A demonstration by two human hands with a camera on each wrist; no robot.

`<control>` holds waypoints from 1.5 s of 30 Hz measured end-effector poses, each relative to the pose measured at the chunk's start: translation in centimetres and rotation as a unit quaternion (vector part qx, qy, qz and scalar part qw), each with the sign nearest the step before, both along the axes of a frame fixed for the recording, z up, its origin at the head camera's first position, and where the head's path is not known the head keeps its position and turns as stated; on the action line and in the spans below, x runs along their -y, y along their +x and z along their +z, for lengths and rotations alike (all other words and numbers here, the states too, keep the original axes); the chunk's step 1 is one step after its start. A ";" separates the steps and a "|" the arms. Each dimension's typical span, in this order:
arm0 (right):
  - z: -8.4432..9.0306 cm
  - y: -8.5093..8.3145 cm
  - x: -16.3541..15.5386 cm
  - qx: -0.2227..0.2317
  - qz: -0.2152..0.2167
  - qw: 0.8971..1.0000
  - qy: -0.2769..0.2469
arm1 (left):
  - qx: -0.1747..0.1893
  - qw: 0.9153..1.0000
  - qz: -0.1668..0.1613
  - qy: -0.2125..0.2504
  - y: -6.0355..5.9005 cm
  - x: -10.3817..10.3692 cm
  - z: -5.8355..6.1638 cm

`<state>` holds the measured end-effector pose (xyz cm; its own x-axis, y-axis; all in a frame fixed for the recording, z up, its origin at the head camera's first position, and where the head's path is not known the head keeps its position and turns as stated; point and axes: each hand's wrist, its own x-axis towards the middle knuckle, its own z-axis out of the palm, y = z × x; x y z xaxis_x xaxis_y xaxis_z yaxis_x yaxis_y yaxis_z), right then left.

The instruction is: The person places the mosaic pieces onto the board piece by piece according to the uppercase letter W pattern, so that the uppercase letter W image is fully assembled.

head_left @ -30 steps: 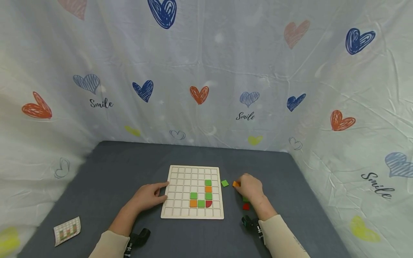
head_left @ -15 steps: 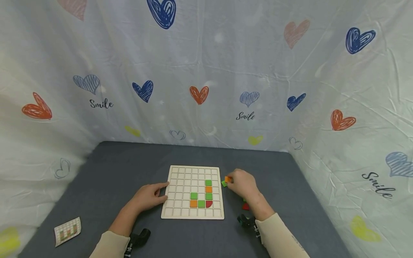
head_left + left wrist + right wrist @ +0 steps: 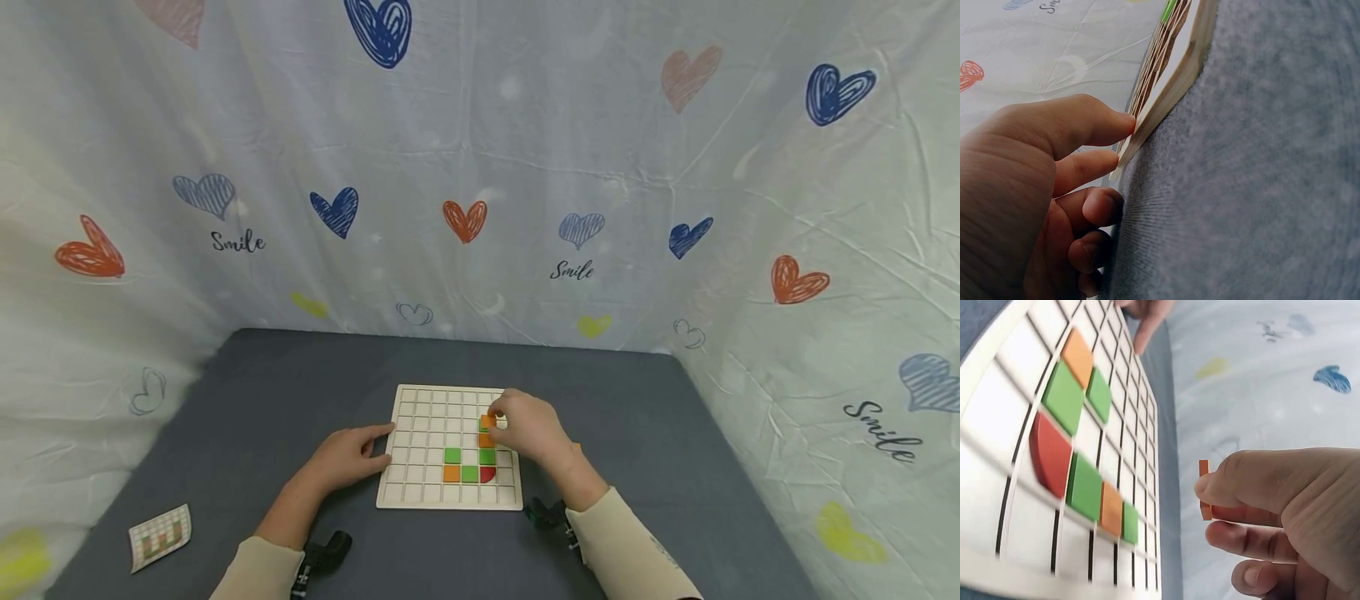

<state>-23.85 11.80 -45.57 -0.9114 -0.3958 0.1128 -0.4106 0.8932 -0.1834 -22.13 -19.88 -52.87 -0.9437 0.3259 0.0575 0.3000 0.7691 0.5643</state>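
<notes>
My left hand (image 3: 341, 458) touches the left edge of the pale gridded board (image 3: 416, 497) with thumb and index finger, the other fingers loosely bent. Between thumb and fingertips, my right hand (image 3: 531, 425) pinches an orange square tile (image 3: 1204, 469), held above the board's right side. In the head view this tile partly covers a green tile. Seated in the grid are a red rounded tile (image 3: 487, 474), orange tiles (image 3: 452, 474) and several green tiles (image 3: 469, 474). The right hand hides part of the board's right edge.
A small printed grid card (image 3: 160, 537) lies at the left front of the dark grey table (image 3: 315, 358). A bit of a loose orange piece (image 3: 577, 447) shows past the right wrist. A curtain with printed hearts (image 3: 465, 275) hangs behind.
My right hand has carried the orange tile leftward, from beside the board to over its right columns. The left hand has stayed at the board's left edge.
</notes>
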 end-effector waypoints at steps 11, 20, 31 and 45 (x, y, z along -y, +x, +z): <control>0.1 0.3 3.3 0.021 0.058 0.998 0.020 | 0.007 1.000 -0.001 -0.001 -0.1 -0.1 0.1; -0.8 -0.4 5.0 0.055 0.074 0.995 0.045 | 0.003 1.000 0.000 -0.006 -0.3 0.0 0.0; -2.2 -1.4 5.3 0.084 0.054 0.995 0.019 | 0.002 1.000 0.004 -0.010 -0.3 0.0 -0.4; -2.7 -1.9 5.3 0.083 0.051 0.995 0.024 | 0.012 1.000 0.008 -0.007 -0.2 0.0 -0.2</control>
